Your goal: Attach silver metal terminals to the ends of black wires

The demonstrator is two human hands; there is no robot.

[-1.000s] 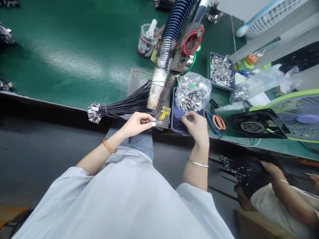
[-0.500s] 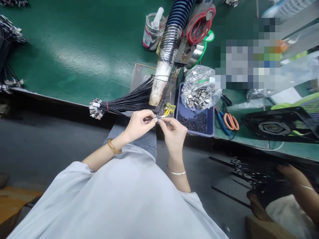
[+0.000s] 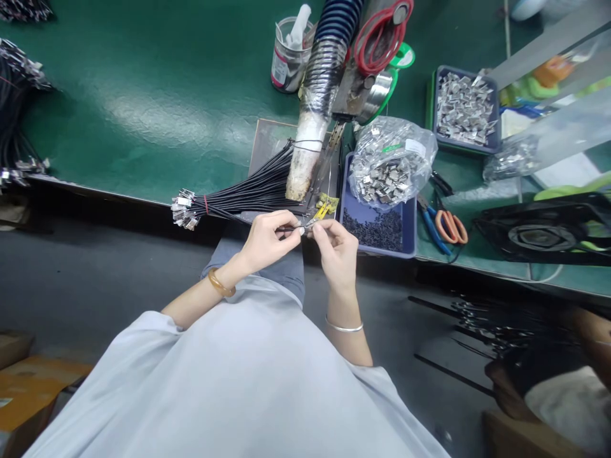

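My left hand (image 3: 272, 240) is closed, its thumb and forefinger pinching a thin black cable close to its end. Fingertip to fingertip with it, my right hand (image 3: 338, 251) pinches a small metal connector (image 3: 310, 224) at the cable's end; the fingers partly cover it. Just behind my hands lies a tied bundle of black cables (image 3: 252, 189), metal plugs at its left end. A yellow clip-like piece (image 3: 323, 210) sits beyond my fingertips, below the white-wrapped nozzle of a ribbed hose (image 3: 329, 79).
Right of my hands, a blue tray (image 3: 409, 235) holds tiny black parts and a plastic bag (image 3: 415, 149) of metal shells. Pliers (image 3: 435, 232), orange-handled scissors (image 3: 451, 228) and a black fan (image 3: 544, 236) lie further right. A jar (image 3: 286, 63) stands behind. Another person's arm (image 3: 594, 334) shows lower right.
The view has shifted slightly, so things on the right sit further right. My right fingertips have tipped a little at the connector; both hands keep their pinch.
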